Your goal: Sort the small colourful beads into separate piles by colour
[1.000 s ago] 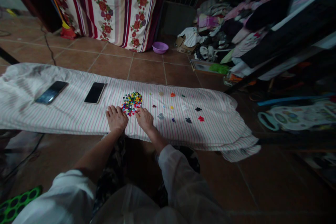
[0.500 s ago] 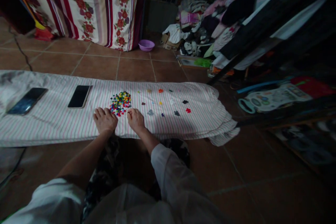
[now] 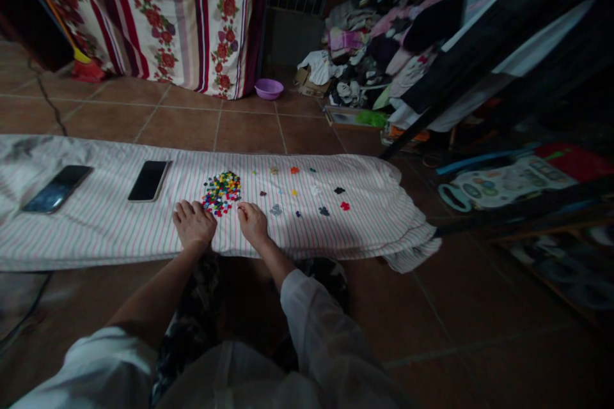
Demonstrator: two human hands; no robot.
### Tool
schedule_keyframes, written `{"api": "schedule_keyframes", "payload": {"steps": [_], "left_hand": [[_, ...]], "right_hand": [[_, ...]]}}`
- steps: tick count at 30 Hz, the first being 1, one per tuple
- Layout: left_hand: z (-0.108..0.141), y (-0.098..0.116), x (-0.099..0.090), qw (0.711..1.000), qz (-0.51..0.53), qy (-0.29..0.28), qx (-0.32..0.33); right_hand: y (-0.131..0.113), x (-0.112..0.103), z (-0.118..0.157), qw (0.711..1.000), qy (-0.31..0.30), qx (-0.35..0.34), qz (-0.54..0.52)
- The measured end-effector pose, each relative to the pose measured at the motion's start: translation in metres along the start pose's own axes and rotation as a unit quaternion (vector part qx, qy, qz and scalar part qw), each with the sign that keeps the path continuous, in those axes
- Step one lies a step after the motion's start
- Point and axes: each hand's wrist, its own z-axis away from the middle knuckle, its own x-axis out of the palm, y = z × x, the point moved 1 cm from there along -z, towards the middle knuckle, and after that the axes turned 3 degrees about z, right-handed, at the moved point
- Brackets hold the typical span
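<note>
A mixed pile of tiny coloured pieces [image 3: 222, 190] lies on a striped cloth [image 3: 105, 230]. My left hand [image 3: 194, 222] rests palm down at the pile's near left edge, fingers stretched out. Just right of the pile, my right hand [image 3: 252, 223] is closed in a pinch low over the cloth; whatever is between its fingertips is too small to make out. Further right, little single-colour groups sit apart, among them grey pieces [image 3: 275, 209], dark grey pieces [image 3: 324, 211], red pieces [image 3: 345, 206], black pieces [image 3: 339, 190] and orange pieces [image 3: 294, 170].
Two phones, a nearer-edge one [image 3: 57, 189] and a smaller one [image 3: 148, 181], lie left of the pile. Beyond the cloth are a purple basin [image 3: 269, 89], a floral curtain [image 3: 187, 25] and heaped clothes [image 3: 374, 45]. A toy keyboard-like panel [image 3: 508, 177] stands at right.
My right hand has drawn slightly to the right, away from the pile. My left hand stays beside the pile. The whole view has shifted a little.
</note>
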Motion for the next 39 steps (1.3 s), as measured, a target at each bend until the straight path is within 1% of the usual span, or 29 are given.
{"api": "schedule_keyframes", "payload": {"steps": [4,7,10,13,15,19,22,25,32,39], "left_hand": [[0.0,0.0,0.0,1.0,-0.001,-0.004,-0.002],[-0.001,0.001,-0.002,1.0,-0.001,-0.011,-0.004],[-0.001,0.0,-0.002,1.0,-0.005,-0.011,-0.002],[-0.001,0.0,-0.001,1.0,-0.009,-0.01,-0.001],[-0.001,0.0,0.0,1.0,-0.008,-0.012,0.0],[-0.001,0.0,0.001,1.0,-0.004,-0.012,-0.005],[-0.001,0.0,0.0,1.0,0.0,-0.015,-0.008],[-0.001,0.0,0.0,1.0,0.004,-0.017,-0.009],[-0.001,0.0,0.001,0.999,0.031,-0.025,-0.018],[-0.001,0.001,0.001,0.999,0.029,-0.023,-0.015]], "right_hand": [[0.005,-0.007,-0.008,0.999,0.0,-0.005,-0.044],[0.014,-0.023,-0.025,0.999,0.015,0.016,-0.04],[0.03,-0.042,-0.046,0.998,0.02,0.06,0.013],[0.045,-0.056,-0.062,0.994,-0.009,0.074,0.074],[0.051,-0.06,-0.069,0.989,-0.034,0.082,0.115],[0.053,-0.058,-0.075,0.977,-0.092,0.091,0.168],[0.053,-0.054,-0.076,0.972,-0.115,0.093,0.18],[0.055,-0.051,-0.077,0.974,-0.118,0.082,0.176],[0.058,-0.047,-0.075,0.98,-0.124,0.033,0.149],[0.055,-0.046,-0.072,0.982,-0.113,0.03,0.148]]}}
